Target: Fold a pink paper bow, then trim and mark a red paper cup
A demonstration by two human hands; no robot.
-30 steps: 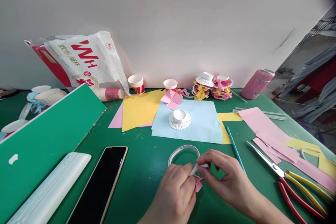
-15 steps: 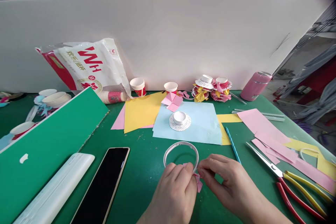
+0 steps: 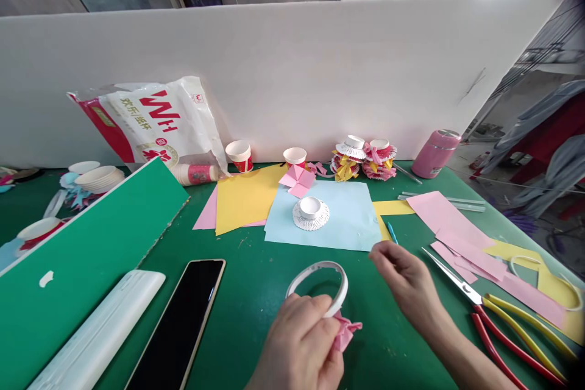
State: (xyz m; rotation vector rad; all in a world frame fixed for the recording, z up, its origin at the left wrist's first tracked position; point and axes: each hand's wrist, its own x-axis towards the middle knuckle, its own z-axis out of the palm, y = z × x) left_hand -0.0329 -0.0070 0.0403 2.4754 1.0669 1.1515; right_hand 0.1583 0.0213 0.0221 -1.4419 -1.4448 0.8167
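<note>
ring (image 3: 340, 300): white | gathered piece (image 3: 346, 333): pink | tabletop (image 3: 251, 298): green | sheet (image 3: 340, 226): pale blue | flask (image 3: 436, 155): pink

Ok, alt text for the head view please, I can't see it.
A person's left hand grips a white hoop, with folded pink paper beside it, over a green table; the right hand is apart from the hoop. Beyond, a fringed white paper cup sits on light-blue paper; metal scissors with red and yellow handles lie to the right.

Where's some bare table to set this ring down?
Bare green tabletop shows between the smartphone and the left hand, with another patch between that and the right hand. It's crowded around the scissors and pink paper strips, and along the white partition by the paper cups.
</note>
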